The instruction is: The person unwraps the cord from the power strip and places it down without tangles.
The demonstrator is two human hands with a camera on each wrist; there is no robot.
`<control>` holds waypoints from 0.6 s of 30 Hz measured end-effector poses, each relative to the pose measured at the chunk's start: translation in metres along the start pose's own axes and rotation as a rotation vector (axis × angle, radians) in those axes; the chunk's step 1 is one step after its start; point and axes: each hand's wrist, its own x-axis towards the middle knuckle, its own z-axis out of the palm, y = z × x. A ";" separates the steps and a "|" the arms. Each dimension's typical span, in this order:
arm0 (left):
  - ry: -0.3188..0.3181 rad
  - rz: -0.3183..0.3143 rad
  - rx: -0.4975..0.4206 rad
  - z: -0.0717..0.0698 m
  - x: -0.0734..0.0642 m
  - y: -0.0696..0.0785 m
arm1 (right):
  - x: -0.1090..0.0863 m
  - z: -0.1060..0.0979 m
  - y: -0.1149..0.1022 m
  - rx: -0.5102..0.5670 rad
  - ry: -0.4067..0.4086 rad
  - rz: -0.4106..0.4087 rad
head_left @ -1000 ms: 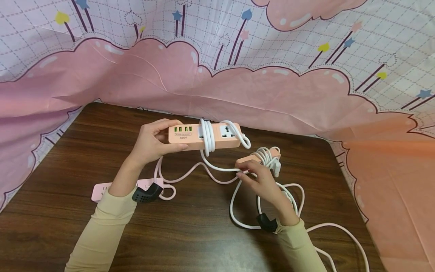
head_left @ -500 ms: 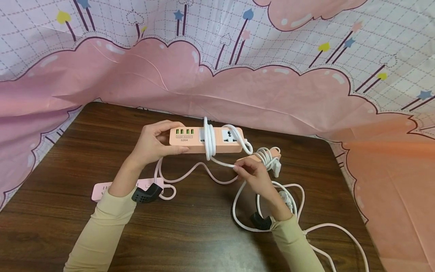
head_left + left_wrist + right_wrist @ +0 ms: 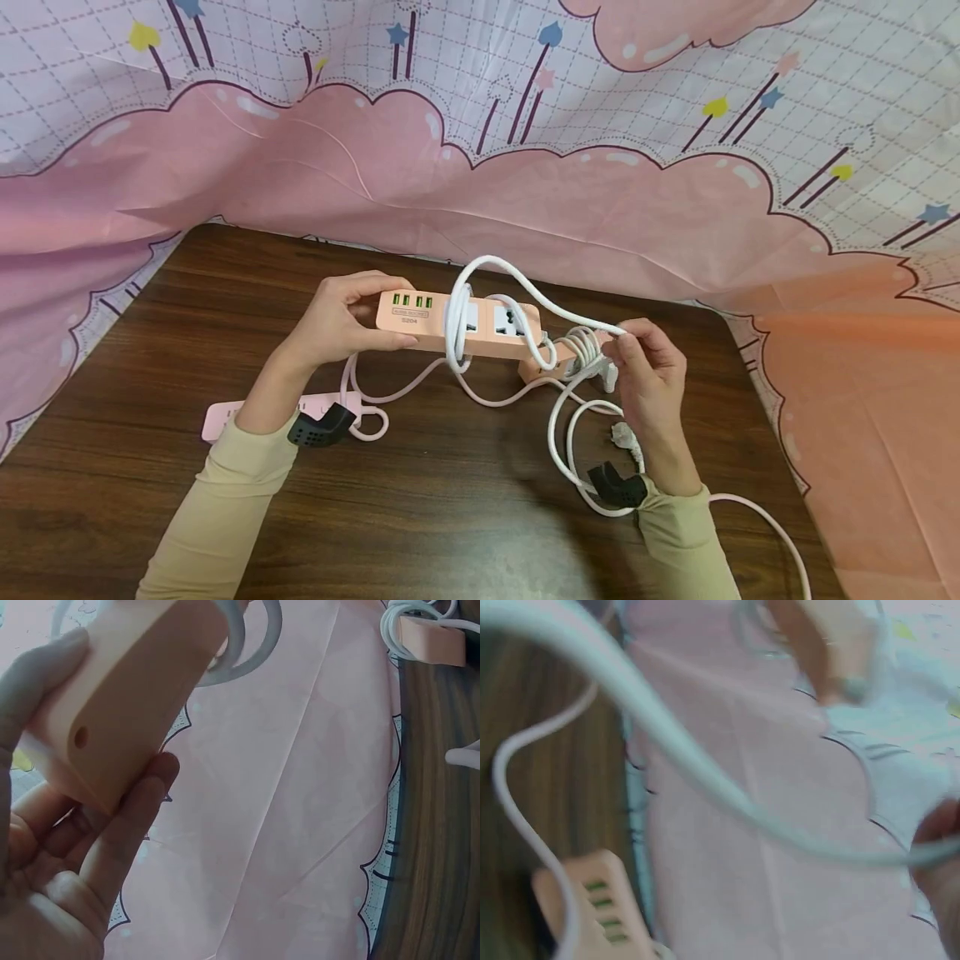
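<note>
Clamping the likely light, rigid power strip [image 3: 484,320] by its cord-free end, seemingly the best hold, the left hand [image 3: 337,323] supports it above the table [image 3: 420,500]; right-hand [image 3: 651,367] fingers pinch the pliant cord [image 3: 585,320].

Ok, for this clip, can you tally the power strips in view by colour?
Peach: 2, the held peach strip in the left hand and the other peach strip on the table
Pink: 1, the pink strip, partly hidden by the left arm
Total: 3
</note>
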 end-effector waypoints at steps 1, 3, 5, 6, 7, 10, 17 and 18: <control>0.005 0.001 0.005 0.000 0.000 0.000 | 0.000 -0.002 -0.005 0.040 -0.056 -0.018; 0.025 0.002 0.014 0.000 0.000 -0.001 | -0.001 -0.007 -0.013 0.077 -0.193 -0.034; 0.052 0.001 0.018 0.000 0.001 -0.001 | -0.002 -0.013 -0.019 0.038 -0.341 -0.037; 0.069 -0.002 0.020 0.000 0.001 -0.001 | -0.002 -0.015 -0.021 -0.007 -0.409 -0.032; 0.087 -0.004 0.026 0.000 0.001 -0.001 | -0.002 -0.018 -0.023 -0.052 -0.475 -0.024; 0.130 -0.020 0.036 0.001 0.003 0.000 | -0.004 -0.023 -0.025 -0.221 -0.641 0.017; 0.165 -0.033 0.001 0.000 0.002 0.002 | -0.010 -0.017 -0.017 -0.734 -0.695 0.252; 0.163 -0.032 -0.001 0.000 0.001 0.002 | -0.011 -0.016 -0.015 -0.804 -0.669 0.279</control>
